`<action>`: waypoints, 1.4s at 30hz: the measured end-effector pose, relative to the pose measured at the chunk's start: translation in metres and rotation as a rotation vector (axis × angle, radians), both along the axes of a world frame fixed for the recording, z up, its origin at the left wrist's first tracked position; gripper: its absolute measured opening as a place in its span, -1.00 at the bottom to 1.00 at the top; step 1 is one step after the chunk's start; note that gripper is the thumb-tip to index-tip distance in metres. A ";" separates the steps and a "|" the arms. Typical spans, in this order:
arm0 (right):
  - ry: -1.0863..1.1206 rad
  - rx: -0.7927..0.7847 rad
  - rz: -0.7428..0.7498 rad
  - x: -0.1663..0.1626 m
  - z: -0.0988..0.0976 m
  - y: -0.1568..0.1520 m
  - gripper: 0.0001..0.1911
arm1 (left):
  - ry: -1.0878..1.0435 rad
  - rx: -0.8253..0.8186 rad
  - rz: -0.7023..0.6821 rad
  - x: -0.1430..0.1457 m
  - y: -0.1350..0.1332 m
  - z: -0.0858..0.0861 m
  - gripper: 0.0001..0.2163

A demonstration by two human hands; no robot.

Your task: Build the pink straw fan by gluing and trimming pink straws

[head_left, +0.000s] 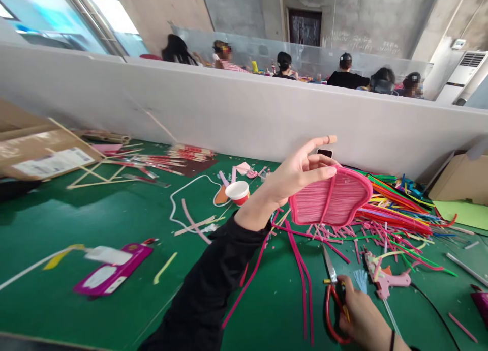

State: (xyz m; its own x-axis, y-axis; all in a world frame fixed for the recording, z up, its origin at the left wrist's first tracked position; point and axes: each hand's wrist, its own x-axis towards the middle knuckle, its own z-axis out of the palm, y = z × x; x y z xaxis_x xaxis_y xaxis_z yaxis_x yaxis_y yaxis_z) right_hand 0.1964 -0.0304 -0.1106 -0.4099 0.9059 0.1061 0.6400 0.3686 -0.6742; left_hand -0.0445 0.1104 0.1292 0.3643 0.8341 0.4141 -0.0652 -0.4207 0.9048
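My left hand is raised above the table, in a black sleeve, with a tan wrap on one outstretched fingertip. Its thumb pinches the upper edge of a pink pipe-cleaner panel, a rounded shape with a thick rim, a rib down its middle and fine strands across. Below it, my right hand is closed on red-handled scissors low over the table, blades pointing away from me. Long pink pipe cleaners lie to the left of the scissors. A pink glue gun rests to the right of them.
Bundles of coloured pipe cleaners and pink offcuts cover the right side of the green table. A paper cup, a purple packet and a cardboard box are further left. A white partition stands behind; several people sit beyond it.
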 end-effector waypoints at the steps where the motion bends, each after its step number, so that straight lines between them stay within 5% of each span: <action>1: 0.098 -0.060 0.022 0.002 0.005 0.004 -0.32 | 0.018 0.033 0.016 0.001 -0.001 -0.001 -0.46; 6: 0.423 -0.519 -0.016 0.041 0.036 -0.001 -0.43 | 0.072 0.312 0.153 0.004 0.002 -0.007 -0.40; 9: 0.518 -0.535 -0.149 0.067 0.065 -0.012 -0.34 | 0.055 0.500 0.316 0.008 0.006 -0.012 -0.38; 17: 0.362 -0.324 -0.153 0.081 0.150 0.011 -0.22 | 0.129 0.772 0.462 0.016 0.003 -0.017 -0.39; 20: 0.295 0.050 -0.196 0.080 0.177 0.026 -0.26 | 0.189 0.861 0.519 0.015 0.001 -0.019 -0.42; 23: 0.144 0.328 -0.276 0.081 0.208 0.046 -0.63 | 0.252 1.018 0.582 0.013 0.002 -0.021 -0.45; 26: -0.192 0.632 -0.250 0.085 0.242 0.073 -0.59 | 0.291 1.186 0.612 0.014 0.003 -0.022 -0.41; 28: -0.309 0.737 -0.082 0.087 0.263 0.092 -0.63 | 0.284 1.267 0.617 0.016 0.003 -0.023 -0.38; 34: -0.356 0.634 0.159 0.090 0.297 0.126 -0.46 | 0.205 1.190 0.552 0.018 0.003 -0.029 -0.48; 42: -0.431 0.607 0.250 0.112 0.297 0.119 -0.57 | 0.149 1.016 0.438 0.019 -0.003 -0.031 -0.57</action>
State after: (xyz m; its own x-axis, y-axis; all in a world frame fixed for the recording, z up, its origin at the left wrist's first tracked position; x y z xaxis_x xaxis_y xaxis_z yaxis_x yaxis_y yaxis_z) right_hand 0.3083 0.0888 0.1865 -0.7114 0.6159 0.3385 0.6491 0.7605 -0.0198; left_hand -0.0255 0.1071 0.0984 0.2242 0.2007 0.9537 0.3505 -0.9297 0.1133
